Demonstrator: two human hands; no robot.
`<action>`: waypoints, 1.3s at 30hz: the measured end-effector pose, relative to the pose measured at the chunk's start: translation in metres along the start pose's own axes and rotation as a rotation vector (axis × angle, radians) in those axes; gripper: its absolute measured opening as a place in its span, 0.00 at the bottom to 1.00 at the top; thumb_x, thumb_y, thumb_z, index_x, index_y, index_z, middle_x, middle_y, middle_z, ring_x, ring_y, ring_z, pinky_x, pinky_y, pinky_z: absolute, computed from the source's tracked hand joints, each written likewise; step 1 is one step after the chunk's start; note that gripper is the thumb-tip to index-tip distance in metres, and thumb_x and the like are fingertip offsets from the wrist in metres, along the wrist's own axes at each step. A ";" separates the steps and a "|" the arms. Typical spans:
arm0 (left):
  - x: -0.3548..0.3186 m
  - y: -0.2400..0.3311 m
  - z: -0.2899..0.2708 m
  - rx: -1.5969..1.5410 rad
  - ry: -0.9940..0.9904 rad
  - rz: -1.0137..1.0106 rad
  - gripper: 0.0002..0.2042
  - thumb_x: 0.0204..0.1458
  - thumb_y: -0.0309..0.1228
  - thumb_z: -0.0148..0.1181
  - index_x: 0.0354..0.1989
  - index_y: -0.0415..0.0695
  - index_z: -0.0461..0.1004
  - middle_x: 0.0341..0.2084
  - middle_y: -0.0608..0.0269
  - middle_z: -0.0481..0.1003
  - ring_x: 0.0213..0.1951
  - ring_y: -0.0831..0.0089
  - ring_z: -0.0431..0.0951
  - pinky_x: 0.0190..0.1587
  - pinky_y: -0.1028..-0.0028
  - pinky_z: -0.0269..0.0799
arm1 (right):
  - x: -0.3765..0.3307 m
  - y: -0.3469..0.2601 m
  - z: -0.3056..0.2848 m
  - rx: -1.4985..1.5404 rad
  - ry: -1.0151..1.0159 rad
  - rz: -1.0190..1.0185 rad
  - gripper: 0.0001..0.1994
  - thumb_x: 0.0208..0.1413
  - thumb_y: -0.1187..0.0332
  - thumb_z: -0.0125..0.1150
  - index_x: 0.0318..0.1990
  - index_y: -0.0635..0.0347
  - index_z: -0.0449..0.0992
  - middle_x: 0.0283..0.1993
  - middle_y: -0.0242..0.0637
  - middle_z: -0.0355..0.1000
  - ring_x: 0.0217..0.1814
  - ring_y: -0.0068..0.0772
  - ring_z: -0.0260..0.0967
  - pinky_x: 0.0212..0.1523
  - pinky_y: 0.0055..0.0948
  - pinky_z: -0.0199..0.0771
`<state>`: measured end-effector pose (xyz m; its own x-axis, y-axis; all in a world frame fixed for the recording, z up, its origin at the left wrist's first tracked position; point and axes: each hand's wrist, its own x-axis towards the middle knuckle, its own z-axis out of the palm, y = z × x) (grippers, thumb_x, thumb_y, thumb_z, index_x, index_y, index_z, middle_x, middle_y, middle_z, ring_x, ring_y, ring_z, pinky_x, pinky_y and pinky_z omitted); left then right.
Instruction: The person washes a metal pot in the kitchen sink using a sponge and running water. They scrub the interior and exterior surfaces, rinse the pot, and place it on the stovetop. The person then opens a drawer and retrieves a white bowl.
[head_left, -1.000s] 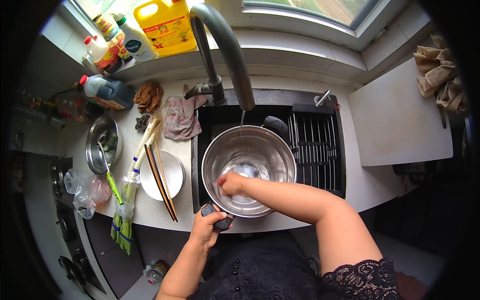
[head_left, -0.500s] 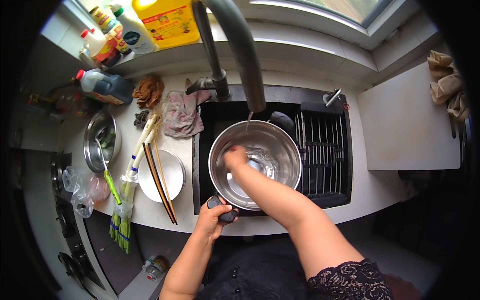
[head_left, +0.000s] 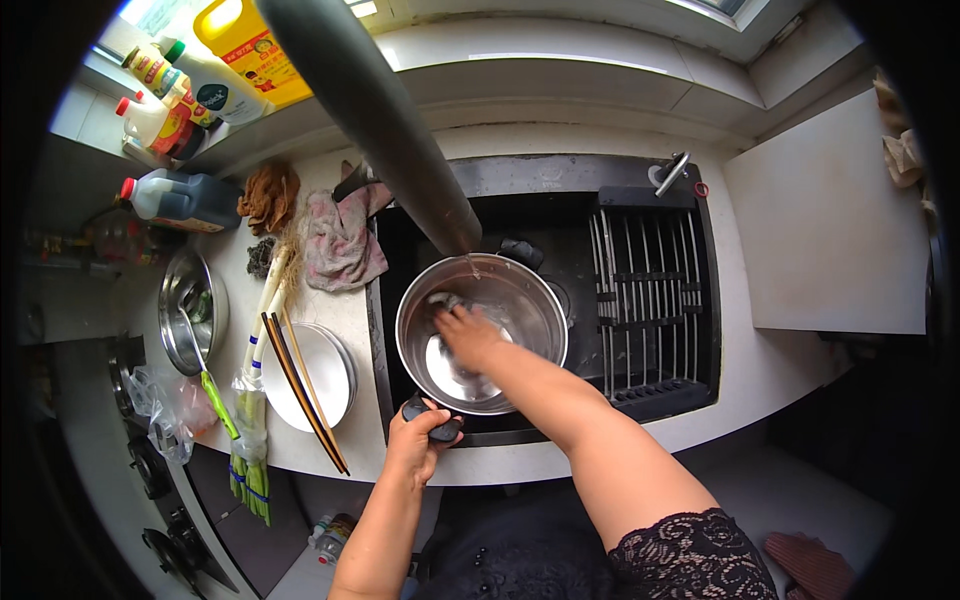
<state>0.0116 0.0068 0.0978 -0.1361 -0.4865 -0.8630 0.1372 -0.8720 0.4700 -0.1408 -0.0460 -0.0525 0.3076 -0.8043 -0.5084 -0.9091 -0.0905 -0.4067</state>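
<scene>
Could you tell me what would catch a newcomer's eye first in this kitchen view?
Centre frame, a steel pot sits in the black sink, the right hand inside it and the left hand gripping its black handle. A thick grey faucet arches overhead.

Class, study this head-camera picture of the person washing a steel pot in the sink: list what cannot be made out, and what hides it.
1. Faucet spout tip, head view: its own neck covers it.
2. What the right hand presses inside the pot: the fingers cover it.
3. Pot handle: mostly wrapped by the left hand.
4. Sink floor under the pot: hidden by the pot.
</scene>
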 end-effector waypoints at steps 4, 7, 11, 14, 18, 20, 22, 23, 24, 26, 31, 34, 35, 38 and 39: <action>0.003 0.002 0.006 -0.011 0.050 0.024 0.07 0.43 0.19 0.56 0.29 0.42 0.66 0.26 0.60 0.71 0.29 0.65 0.77 0.27 0.67 0.78 | -0.006 0.038 0.008 -0.712 -0.223 0.074 0.22 0.53 0.59 0.52 0.57 0.52 0.71 0.67 0.34 0.54 0.71 0.42 0.44 0.62 0.61 0.45; 0.013 0.002 0.006 -0.030 0.100 0.059 0.06 0.44 0.21 0.56 0.29 0.43 0.67 0.27 0.60 0.71 0.30 0.64 0.76 0.27 0.66 0.78 | -0.026 0.027 -0.006 -0.443 -0.445 0.114 0.21 0.50 0.63 0.59 0.53 0.55 0.74 0.57 0.41 0.68 0.62 0.44 0.60 0.51 0.59 0.63; 0.014 -0.006 0.010 -0.034 0.108 0.029 0.05 0.45 0.21 0.56 0.29 0.43 0.68 0.26 0.61 0.72 0.28 0.65 0.76 0.27 0.67 0.78 | -0.029 0.017 0.016 0.452 -0.843 0.148 0.19 0.41 0.76 0.61 0.46 0.61 0.76 0.47 0.39 0.73 0.34 0.38 0.73 0.32 0.37 0.76; 0.016 -0.014 0.012 0.007 0.124 0.027 0.06 0.44 0.21 0.56 0.30 0.43 0.67 0.27 0.60 0.72 0.28 0.65 0.77 0.26 0.66 0.78 | 0.009 -0.009 0.033 1.358 -0.538 0.116 0.18 0.45 0.79 0.59 0.47 0.62 0.71 0.43 0.41 0.72 0.36 0.38 0.73 0.36 0.35 0.78; 0.013 -0.009 0.014 0.073 0.148 -0.004 0.08 0.43 0.19 0.56 0.31 0.43 0.66 0.28 0.60 0.72 0.29 0.64 0.78 0.27 0.66 0.78 | 0.054 0.010 0.016 2.444 0.497 0.554 0.22 0.49 0.84 0.49 0.54 0.58 0.63 0.43 0.40 0.69 0.39 0.40 0.70 0.41 0.39 0.76; 0.015 -0.009 0.012 0.063 0.137 -0.030 0.08 0.43 0.19 0.56 0.30 0.43 0.66 0.28 0.59 0.72 0.29 0.63 0.78 0.27 0.65 0.79 | 0.065 0.022 0.029 2.537 0.851 0.726 0.26 0.48 0.83 0.48 0.57 0.58 0.60 0.46 0.43 0.68 0.41 0.39 0.68 0.43 0.38 0.75; 0.022 -0.012 0.010 0.045 0.125 -0.069 0.08 0.43 0.19 0.57 0.31 0.42 0.66 0.28 0.59 0.72 0.29 0.63 0.78 0.27 0.65 0.79 | 0.059 0.002 0.020 2.186 0.418 0.638 0.28 0.47 0.83 0.48 0.59 0.56 0.58 0.56 0.42 0.62 0.51 0.41 0.65 0.52 0.45 0.67; 0.022 -0.012 0.009 0.041 0.137 -0.063 0.08 0.43 0.19 0.56 0.31 0.42 0.67 0.28 0.58 0.73 0.29 0.63 0.78 0.27 0.65 0.79 | 0.052 -0.010 0.014 1.991 0.220 0.590 0.30 0.47 0.83 0.48 0.60 0.55 0.57 0.61 0.42 0.59 0.56 0.43 0.64 0.57 0.49 0.63; 0.021 -0.010 0.010 0.038 0.146 -0.061 0.07 0.43 0.19 0.56 0.31 0.41 0.67 0.28 0.58 0.73 0.29 0.62 0.78 0.27 0.64 0.79 | 0.032 -0.022 0.003 1.763 -0.022 0.495 0.31 0.46 0.82 0.49 0.61 0.53 0.58 0.62 0.41 0.59 0.56 0.42 0.64 0.55 0.46 0.64; 0.023 -0.006 0.011 0.055 0.138 -0.045 0.07 0.44 0.20 0.56 0.32 0.39 0.69 0.27 0.56 0.74 0.29 0.61 0.78 0.26 0.64 0.79 | 0.021 -0.021 0.039 1.330 -0.358 0.208 0.29 0.44 0.80 0.51 0.58 0.53 0.63 0.53 0.41 0.66 0.48 0.42 0.67 0.44 0.43 0.67; 0.022 -0.003 0.008 -0.022 0.171 -0.027 0.08 0.43 0.19 0.56 0.33 0.40 0.68 0.28 0.58 0.73 0.28 0.64 0.78 0.24 0.67 0.79 | 0.009 0.026 0.024 -0.250 -0.758 -0.405 0.23 0.49 0.70 0.51 0.56 0.51 0.71 0.62 0.37 0.63 0.64 0.42 0.56 0.58 0.49 0.50; 0.019 -0.008 0.013 -0.023 0.174 -0.023 0.08 0.43 0.18 0.56 0.32 0.41 0.67 0.28 0.59 0.72 0.27 0.65 0.77 0.23 0.68 0.78 | -0.008 0.049 -0.012 -0.865 -0.535 -0.226 0.22 0.53 0.59 0.51 0.57 0.47 0.71 0.65 0.34 0.60 0.70 0.46 0.46 0.64 0.62 0.28; 0.018 -0.009 0.015 -0.020 0.176 -0.023 0.08 0.43 0.18 0.56 0.32 0.41 0.67 0.28 0.59 0.72 0.27 0.65 0.77 0.23 0.69 0.78 | -0.011 0.054 -0.017 -1.065 -0.448 -0.163 0.22 0.54 0.56 0.51 0.57 0.46 0.71 0.66 0.32 0.59 0.72 0.47 0.43 0.66 0.66 0.21; 0.020 -0.007 0.016 -0.034 0.183 0.000 0.08 0.44 0.19 0.55 0.32 0.41 0.66 0.27 0.58 0.72 0.27 0.66 0.77 0.22 0.70 0.78 | -0.014 0.065 -0.030 -1.142 -0.031 -0.230 0.20 0.55 0.58 0.50 0.55 0.48 0.73 0.66 0.33 0.57 0.69 0.48 0.47 0.65 0.66 0.29; 0.020 -0.005 0.014 -0.037 0.188 0.004 0.08 0.44 0.19 0.55 0.32 0.41 0.66 0.27 0.58 0.72 0.26 0.66 0.77 0.22 0.70 0.77 | -0.017 0.068 -0.030 -1.060 -0.069 -0.133 0.20 0.55 0.59 0.49 0.54 0.48 0.74 0.65 0.33 0.58 0.68 0.48 0.48 0.65 0.65 0.31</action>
<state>-0.0052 0.0012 0.0809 0.0501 -0.4685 -0.8820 0.1742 -0.8655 0.4696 -0.2159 -0.0565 -0.0483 0.4071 -0.7185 -0.5640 -0.6377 -0.6656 0.3877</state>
